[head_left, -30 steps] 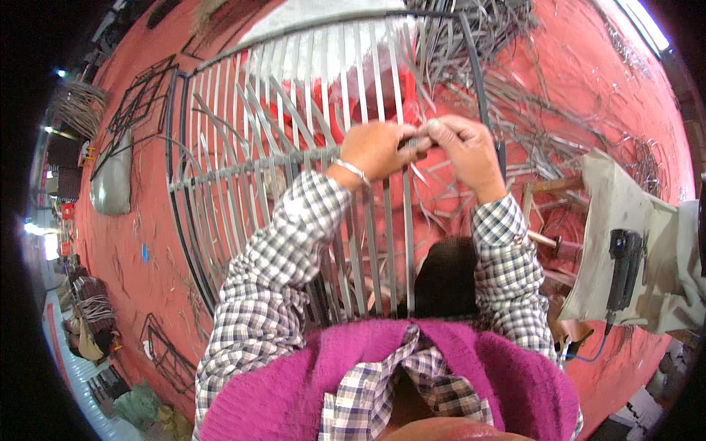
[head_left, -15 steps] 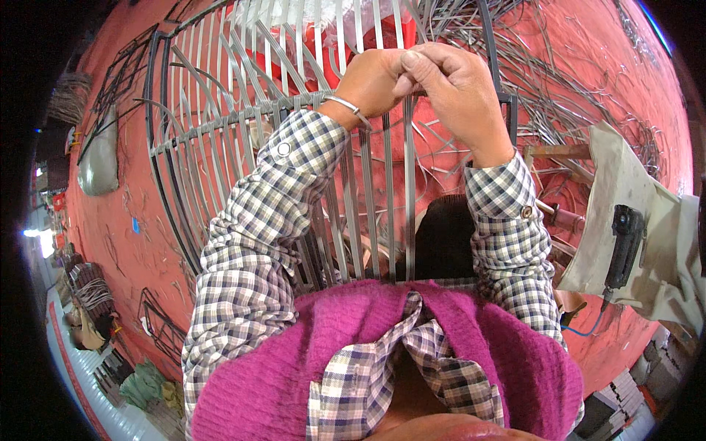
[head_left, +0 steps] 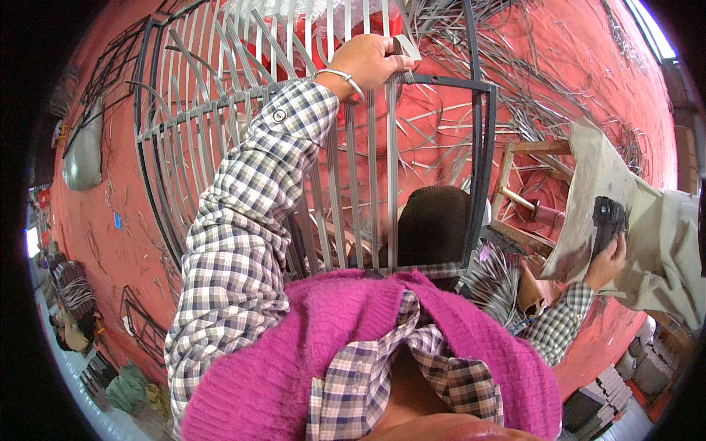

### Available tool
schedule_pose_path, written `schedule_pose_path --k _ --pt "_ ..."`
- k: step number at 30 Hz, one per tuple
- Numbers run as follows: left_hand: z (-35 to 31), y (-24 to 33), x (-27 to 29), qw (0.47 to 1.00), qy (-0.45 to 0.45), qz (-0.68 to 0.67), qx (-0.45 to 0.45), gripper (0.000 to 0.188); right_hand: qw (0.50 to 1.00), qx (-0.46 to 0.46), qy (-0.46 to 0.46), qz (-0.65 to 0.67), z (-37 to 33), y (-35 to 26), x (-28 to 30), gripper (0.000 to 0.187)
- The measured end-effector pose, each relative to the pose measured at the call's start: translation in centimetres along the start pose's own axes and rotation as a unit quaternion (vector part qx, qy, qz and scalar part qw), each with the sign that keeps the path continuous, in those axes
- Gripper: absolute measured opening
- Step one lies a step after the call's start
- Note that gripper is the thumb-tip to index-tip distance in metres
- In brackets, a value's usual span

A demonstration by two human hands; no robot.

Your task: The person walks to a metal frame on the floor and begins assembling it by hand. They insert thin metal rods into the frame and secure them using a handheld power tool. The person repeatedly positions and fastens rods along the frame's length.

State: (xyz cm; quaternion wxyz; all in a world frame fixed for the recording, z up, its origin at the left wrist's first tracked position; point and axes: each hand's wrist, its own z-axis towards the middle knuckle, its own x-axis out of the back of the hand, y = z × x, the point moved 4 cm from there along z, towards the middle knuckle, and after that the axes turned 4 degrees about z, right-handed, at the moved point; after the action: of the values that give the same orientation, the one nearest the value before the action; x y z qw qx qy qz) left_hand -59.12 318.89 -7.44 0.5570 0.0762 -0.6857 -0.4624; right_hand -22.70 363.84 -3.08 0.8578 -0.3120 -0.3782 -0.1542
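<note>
At 12 o'clock, left hand [head_left: 369, 62] is pinching a likely springy strip [head_left: 406, 50], best held near-end, right hand [head_left: 607, 262] clasping a tool [head_left: 607, 217] at 4.

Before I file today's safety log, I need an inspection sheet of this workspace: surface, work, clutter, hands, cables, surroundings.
Surface: red floor, littered in places.
Work: dark frame strung with grey strips.
Clutter: loose strips heaped beyond the frame.
Left hand: pinches grey strips at the crossbar.
Right hand: on the black tool; grip unclear.
Cables: nothing clearly seen.
Surroundings: cloth-draped stand at right, rounded grey object at left.
</note>
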Motion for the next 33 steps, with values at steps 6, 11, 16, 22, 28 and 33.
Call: schedule_pose_path --k 6,11,16,22,28,33 --pt "0.4 -0.6 -0.3 0.998 0.042 0.032 -0.031 0.027 0.981 -0.071 -0.003 -0.183 -3.3 10.3 1.7 0.040" --pt "0.6 -0.4 -0.3 0.995 0.052 0.057 -0.058 0.026 0.971 -0.003 -0.042 -0.233 -2.0 10.6 -0.2 0.043" --pt "0.7 -0.2 0.0 0.997 0.029 0.039 -0.059 0.027 0.961 -0.070 -0.091 -0.250 0.6 11.8 -2.0 0.050" --pt "0.5 -0.4 0.3 0.999 0.009 -0.020 -0.030 0.028 0.978 -0.098 -0.108 -0.151 3.7 12.5 -5.3 0.064" --pt "0.4 -0.3 -0.1 0.997 -0.018 -0.076 -0.007 0.029 0.942 -0.175 -0.132 -0.255 4.3 12.0 -6.1 0.069" --pt "0.9 0.5 -0.5 0.996 -0.014 -0.024 -0.080 0.025 0.938 -0.182 -0.126 -0.268 3.9 10.2 -5.9 0.067"
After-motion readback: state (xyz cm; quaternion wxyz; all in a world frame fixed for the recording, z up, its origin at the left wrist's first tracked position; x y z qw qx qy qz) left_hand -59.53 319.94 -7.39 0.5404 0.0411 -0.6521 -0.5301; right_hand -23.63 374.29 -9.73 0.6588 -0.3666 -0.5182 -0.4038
